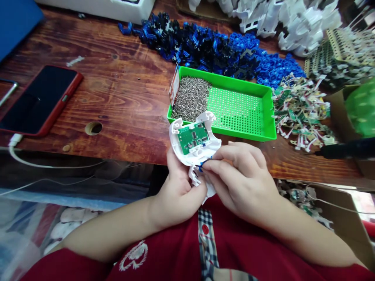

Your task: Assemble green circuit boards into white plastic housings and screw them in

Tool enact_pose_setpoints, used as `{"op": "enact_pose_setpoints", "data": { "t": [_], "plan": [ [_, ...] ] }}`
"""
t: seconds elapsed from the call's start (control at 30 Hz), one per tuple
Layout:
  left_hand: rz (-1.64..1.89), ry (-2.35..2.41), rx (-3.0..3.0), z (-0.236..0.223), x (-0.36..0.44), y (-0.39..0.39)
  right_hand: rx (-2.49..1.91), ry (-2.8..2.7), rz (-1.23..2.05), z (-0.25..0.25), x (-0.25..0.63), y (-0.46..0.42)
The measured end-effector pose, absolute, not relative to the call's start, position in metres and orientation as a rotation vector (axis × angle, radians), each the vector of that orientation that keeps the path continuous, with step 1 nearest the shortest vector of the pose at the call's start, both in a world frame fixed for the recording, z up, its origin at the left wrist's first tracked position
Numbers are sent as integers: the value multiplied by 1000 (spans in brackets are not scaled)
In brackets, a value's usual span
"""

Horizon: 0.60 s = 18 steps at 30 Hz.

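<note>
My left hand (181,191) is wrapped round a white plastic housing (182,154), with its thumb along the lower part. Inside the housing's upper part lies a green circuit board (193,137). At the housing's narrow middle, the fingers of my right hand (243,179) pinch a small blue plastic part (201,166), touching the white plastic there. The fingers hide most of that blue piece. Just beyond the housing stands a green perforated tray (243,130), with a heap of small metal screws (190,95) in its left end.
Behind the tray spread black and blue plastic parts (216,47). Small wired circuit boards (301,113) lie to the right, and white shells (304,27) are piled at the back. A dark screwdriver-like tool (348,149) juts in from the right. A phone (41,99) lies left, its cable attached.
</note>
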<state>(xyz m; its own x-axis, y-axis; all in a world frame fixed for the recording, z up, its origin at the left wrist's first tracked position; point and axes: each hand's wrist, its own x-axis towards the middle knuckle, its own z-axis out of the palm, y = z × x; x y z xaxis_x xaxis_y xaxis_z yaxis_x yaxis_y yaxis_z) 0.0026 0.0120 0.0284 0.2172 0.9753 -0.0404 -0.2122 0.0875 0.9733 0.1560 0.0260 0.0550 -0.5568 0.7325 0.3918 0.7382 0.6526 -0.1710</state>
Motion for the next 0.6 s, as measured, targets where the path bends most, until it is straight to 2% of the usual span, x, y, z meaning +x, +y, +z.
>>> {"op": "enact_pose_setpoints", "data": {
  "t": [0.23, 0.47, 0.6],
  "plan": [
    [1095, 909, 1028, 28, 3, 13, -1110, -2471, -60, 52, 157, 25],
    [1126, 1028, 889, 30, -1, 17, -1091, -2344, 179, 62, 169, 23],
    [947, 1020, 681, 27, -6, 18, -1271, -1867, -122, 53, 224, 5]
  ]
}}
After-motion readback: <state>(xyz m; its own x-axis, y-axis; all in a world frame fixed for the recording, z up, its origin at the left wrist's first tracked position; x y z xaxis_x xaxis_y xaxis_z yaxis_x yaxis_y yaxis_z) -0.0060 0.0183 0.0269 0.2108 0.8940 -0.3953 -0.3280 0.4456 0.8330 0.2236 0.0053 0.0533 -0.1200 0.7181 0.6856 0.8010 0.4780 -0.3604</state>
